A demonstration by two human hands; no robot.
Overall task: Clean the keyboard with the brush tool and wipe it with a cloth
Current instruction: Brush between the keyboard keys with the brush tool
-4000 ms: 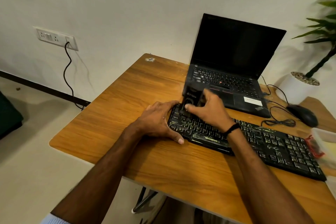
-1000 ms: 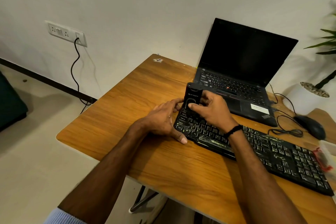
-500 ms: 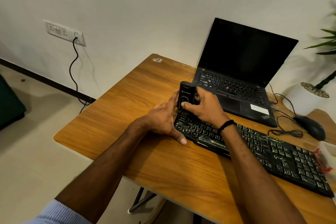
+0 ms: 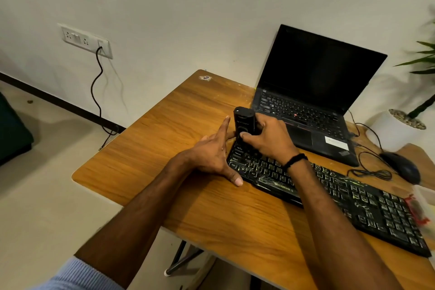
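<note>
Position: The brush tool (image 4: 244,122) stands upright on the far-left corner of the keyboard (image 4: 353,200), which lies diagonally on the table (image 4: 153,148), near side of the laptop (image 4: 306,106).

Hands: The right hand (image 4: 266,140) grips the tool at mid-body, thumb on the front face, fingers wrapped behind. The left hand (image 4: 211,155) holds nothing. Its fingers are straight, set against the keyboard's left end, with the thumb at the near-left corner.

Handling (estimate):
- Tool: rigid casing, probably light. The smooth sides may slip, so hold at mid-body as shown. The working end is hidden under the hand.
- Keyboard: stiff and flat, likely to slide on the wood. Brace it at the left end. Keycaps may lift under hard strokes.

Count:
- Keyboard: one.
- Brush tool: one.
- Laptop: one.
- Mouse (image 4: 402,167): one.
- Cloth: none can be made out.
</note>
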